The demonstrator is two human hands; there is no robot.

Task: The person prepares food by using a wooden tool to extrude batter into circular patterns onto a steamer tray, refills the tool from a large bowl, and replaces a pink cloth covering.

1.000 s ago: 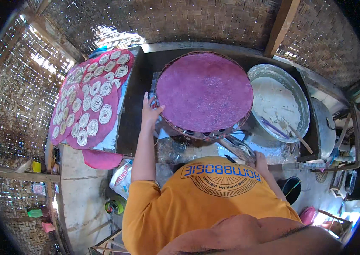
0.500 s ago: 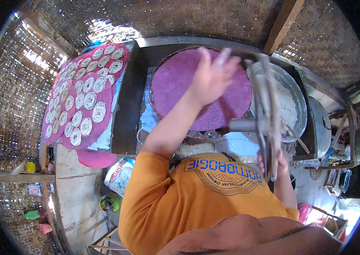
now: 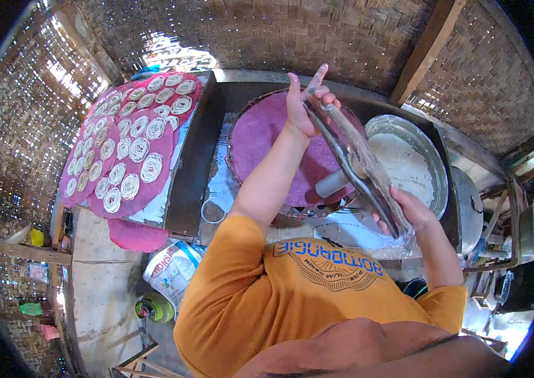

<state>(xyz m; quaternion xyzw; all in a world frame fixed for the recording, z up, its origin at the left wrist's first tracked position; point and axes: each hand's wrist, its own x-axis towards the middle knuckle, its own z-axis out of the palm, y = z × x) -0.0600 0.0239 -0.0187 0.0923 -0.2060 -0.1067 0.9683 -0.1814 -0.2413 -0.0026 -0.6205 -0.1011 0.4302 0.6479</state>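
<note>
Between right hand (image 3: 415, 211) and left hand (image 3: 303, 113), a wooden press (image 3: 368, 161) slants above purple cloth (image 3: 314, 157).
Right clasps its near end; left spreads thumb and forefinger by the far end, hold unclear; even support should help.

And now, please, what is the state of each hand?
Left hand: thumb and index finger extended, other fingers curled at the far end of the wooden tool; whether it grips cannot be told.
Right hand: closed, holding the tool's near end.
</note>
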